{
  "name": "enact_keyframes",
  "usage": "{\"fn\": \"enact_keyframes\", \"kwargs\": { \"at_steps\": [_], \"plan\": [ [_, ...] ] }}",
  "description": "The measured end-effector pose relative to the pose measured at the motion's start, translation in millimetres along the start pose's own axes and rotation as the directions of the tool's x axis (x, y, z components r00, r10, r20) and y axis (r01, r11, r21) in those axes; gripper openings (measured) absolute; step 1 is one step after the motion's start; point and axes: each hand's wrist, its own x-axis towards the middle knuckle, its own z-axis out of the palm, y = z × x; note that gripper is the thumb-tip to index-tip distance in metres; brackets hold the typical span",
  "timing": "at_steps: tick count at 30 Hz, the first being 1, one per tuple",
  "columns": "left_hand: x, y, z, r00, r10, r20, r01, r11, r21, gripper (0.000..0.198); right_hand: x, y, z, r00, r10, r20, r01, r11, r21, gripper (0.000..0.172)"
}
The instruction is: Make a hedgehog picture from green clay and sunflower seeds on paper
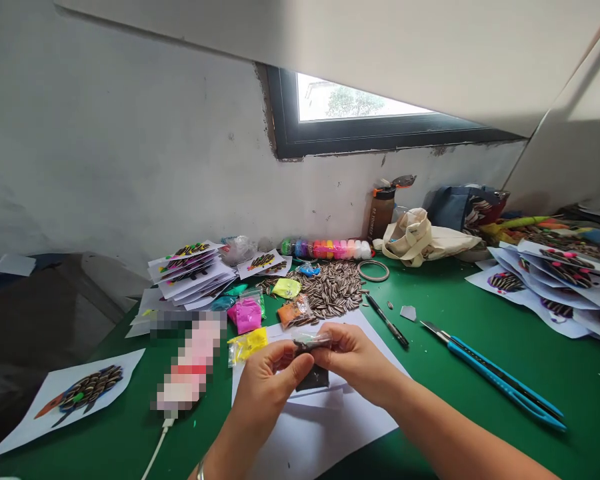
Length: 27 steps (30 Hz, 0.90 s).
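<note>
My left hand (265, 393) and my right hand (353, 363) pinch opposite ends of a small clear plastic packet (313, 342) with dark contents, above a white paper sheet (365, 420). Below the hands, a black lump, possibly modelling clay (313, 379), lies on the paper, partly hidden by my fingers. Just beyond are a pink clay packet (245, 315), a yellow clay packet (249, 345) and an orange packet (295, 311). A large pile of striped sunflower seeds (327, 290) lies behind them.
On the green table (480, 427) lie a blue craft knife (495, 373), a black pen (387, 321), a pixelated object with a white cable (187, 360), and seed-decorated paper sheets (190, 273) at both sides. A bottle (381, 212) and cloth bag (420, 239) stand by the wall.
</note>
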Motion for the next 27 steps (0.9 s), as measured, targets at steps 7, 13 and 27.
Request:
{"fn": "enact_keyframes", "kwargs": {
  "at_steps": [7,13,27],
  "plan": [
    [-3.6,3.4,-2.9,0.997,0.046,-0.054,-0.041,0.994,0.099,0.027,-0.1,-4.2,0.6,0.998,0.04,0.042,-0.043,0.997,0.071,0.022],
    [-2.8,1.1,-1.7,0.999,0.052,0.012,-0.052,0.994,0.1,0.027,-2.4,-2.7,-5.6,0.995,-0.096,-0.025,0.088,0.969,-0.23,0.019],
    [-6.9,2.1,-5.1,0.988,0.154,-0.016,-0.145,0.955,0.26,0.021,-4.8,-0.9,-3.6,0.995,-0.099,0.012,0.099,0.95,-0.297,0.017]
  ]
}}
